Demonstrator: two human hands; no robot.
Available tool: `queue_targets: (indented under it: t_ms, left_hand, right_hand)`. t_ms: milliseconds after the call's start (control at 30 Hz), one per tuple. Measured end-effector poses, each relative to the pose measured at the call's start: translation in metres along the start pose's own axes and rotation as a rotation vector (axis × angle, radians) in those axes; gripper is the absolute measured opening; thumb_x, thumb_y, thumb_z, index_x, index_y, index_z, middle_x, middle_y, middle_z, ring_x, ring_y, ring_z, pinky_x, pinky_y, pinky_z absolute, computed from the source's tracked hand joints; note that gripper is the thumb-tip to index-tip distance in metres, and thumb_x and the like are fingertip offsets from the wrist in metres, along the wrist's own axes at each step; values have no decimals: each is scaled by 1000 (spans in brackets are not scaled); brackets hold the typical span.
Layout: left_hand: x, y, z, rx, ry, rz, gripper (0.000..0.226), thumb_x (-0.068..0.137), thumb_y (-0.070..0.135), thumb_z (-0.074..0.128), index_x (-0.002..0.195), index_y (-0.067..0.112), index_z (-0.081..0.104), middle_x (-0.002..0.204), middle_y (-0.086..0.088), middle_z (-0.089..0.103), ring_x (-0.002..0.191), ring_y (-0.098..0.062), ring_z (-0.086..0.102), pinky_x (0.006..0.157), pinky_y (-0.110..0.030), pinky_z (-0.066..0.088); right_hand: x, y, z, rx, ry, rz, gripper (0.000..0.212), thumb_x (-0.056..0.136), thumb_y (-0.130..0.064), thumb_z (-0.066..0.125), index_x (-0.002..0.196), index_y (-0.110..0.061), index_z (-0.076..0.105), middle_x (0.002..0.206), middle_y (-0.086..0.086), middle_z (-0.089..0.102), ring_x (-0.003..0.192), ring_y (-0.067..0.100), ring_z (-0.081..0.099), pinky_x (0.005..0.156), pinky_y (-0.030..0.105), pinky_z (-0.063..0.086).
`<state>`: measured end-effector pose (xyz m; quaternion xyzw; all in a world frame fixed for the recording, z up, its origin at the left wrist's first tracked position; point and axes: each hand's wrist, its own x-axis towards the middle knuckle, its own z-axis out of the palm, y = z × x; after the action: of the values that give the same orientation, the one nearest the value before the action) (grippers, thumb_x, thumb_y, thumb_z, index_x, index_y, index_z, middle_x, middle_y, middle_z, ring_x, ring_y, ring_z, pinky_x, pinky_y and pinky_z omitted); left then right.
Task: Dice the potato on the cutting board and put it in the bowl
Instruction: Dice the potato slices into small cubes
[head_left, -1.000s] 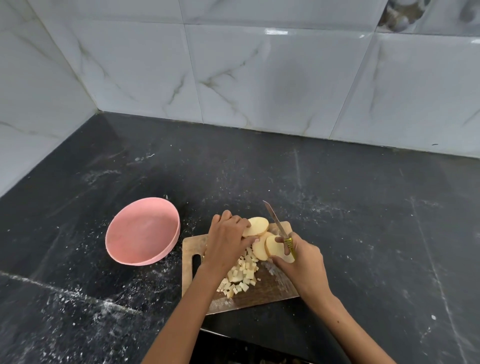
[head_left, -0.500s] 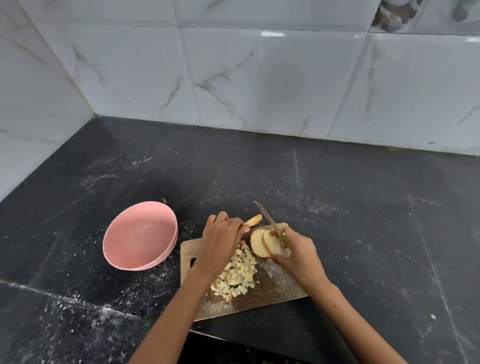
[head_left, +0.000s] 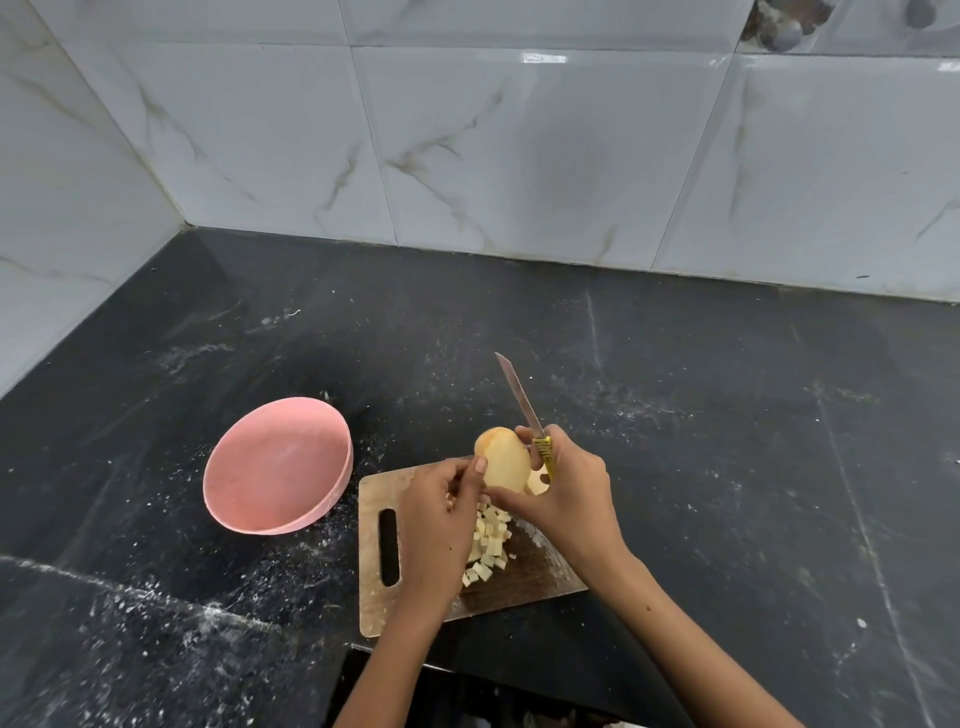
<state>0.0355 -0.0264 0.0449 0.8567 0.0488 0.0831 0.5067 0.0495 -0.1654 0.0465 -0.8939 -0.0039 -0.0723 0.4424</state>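
The pink bowl (head_left: 278, 466) sits empty on the bench (head_left: 727, 467), left of the cutting board (head_left: 373, 613). The left hand (head_left: 439, 525) pinches the potato slices (head_left: 503, 465), now gathered upright into one stack above the dice (head_left: 485, 545). The right hand (head_left: 569, 491) steadies it while gripping the knife (head_left: 524, 405), blade now raised. Judgement: strip-cutting comes next; nothing transferred yet.

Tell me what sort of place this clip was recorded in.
Most likely a home kitchen: a dark stone counter backed by marble-look wall tiles, with a wooden cutting board holding diced potato beside a pink bowl.
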Motion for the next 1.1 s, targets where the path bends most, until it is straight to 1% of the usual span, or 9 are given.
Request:
queue_targets:
  t_ms: [133, 300, 533, 667, 767, 833, 900, 967, 1100]
  left_hand:
    - [-6, -2, 1, -149, -65, -112, 19, 91, 29, 63, 75, 23, 71, 65, 7, 69, 69, -3, 65, 63, -14, 49]
    - [-8, -3, -3, -355, -176, -232, 19, 86, 24, 66, 77, 10, 74, 75, 0, 73, 78, -6, 68, 71, -15, 51]
    - [-11, 3, -9, -410, -236, -252, 5, 81, 19, 71, 84, 16, 74, 76, 1, 75, 77, -6, 70, 67, -12, 51]
    - [-14, 2, -11, -412, -247, -297, 29, 71, 30, 74, 95, 13, 75, 81, 1, 76, 84, -10, 71, 70, -15, 52]
    - [-23, -2, -9, -194, -267, -178, 23, 74, 41, 73, 90, 25, 77, 82, 15, 73, 87, 2, 64, 78, -20, 48]
    - [-33, -7, -7, 94, -216, 3, 27, 75, 57, 64, 91, 38, 73, 85, 29, 66, 89, 8, 55, 80, -20, 42]
    - [-43, -15, -5, 340, -148, 189, 37, 82, 64, 54, 96, 36, 74, 93, 27, 66, 88, 4, 48, 78, -23, 35]
    - [-51, -21, 0, 432, -132, 296, 38, 85, 57, 50, 99, 32, 74, 98, 21, 68, 90, -2, 48, 77, -23, 30]
    - [-65, -30, 13, 533, -174, 465, 28, 80, 44, 70, 103, 28, 74, 108, 13, 68, 97, -10, 50, 80, -27, 31]
  right_hand:
    - [-6, 3, -2, 56, -36, 55, 55, 49, -58, 79, 78, -26, 44, 104, -18, 62, 99, 5, 58, 74, 33, 55]
    - [-3, 5, -11, 154, -116, 157, 59, 46, -42, 91, 88, -31, 51, 101, -9, 60, 95, 3, 57, 74, 34, 57]
    - [-2, 13, -17, 221, -204, 201, 75, 35, -47, 88, 96, -17, 57, 98, -15, 60, 97, 7, 59, 78, 41, 57]
    - [-6, 15, -18, 230, -223, 146, 70, 37, -47, 86, 94, -21, 56, 106, -11, 61, 105, 8, 58, 76, 38, 58]
    - [-20, 21, -26, 174, -219, 81, 67, 45, -44, 84, 100, -18, 57, 107, -16, 61, 106, 2, 57, 79, 30, 56]
    - [-32, 33, -35, 74, -211, 46, 65, 50, -44, 83, 102, -15, 57, 103, -21, 60, 101, 0, 57, 78, 23, 52]
    - [-44, 46, -42, -69, -232, -18, 60, 52, -49, 78, 98, -18, 54, 95, -24, 56, 90, 3, 58, 68, 19, 45]
    - [-56, 55, -44, -171, -283, -60, 55, 56, -50, 76, 95, -28, 44, 86, -25, 49, 80, 2, 51, 62, 12, 35]
    - [-67, 60, -39, -210, -338, -104, 55, 68, -46, 74, 113, -31, 45, 93, -20, 50, 84, 2, 51, 67, 12, 39]
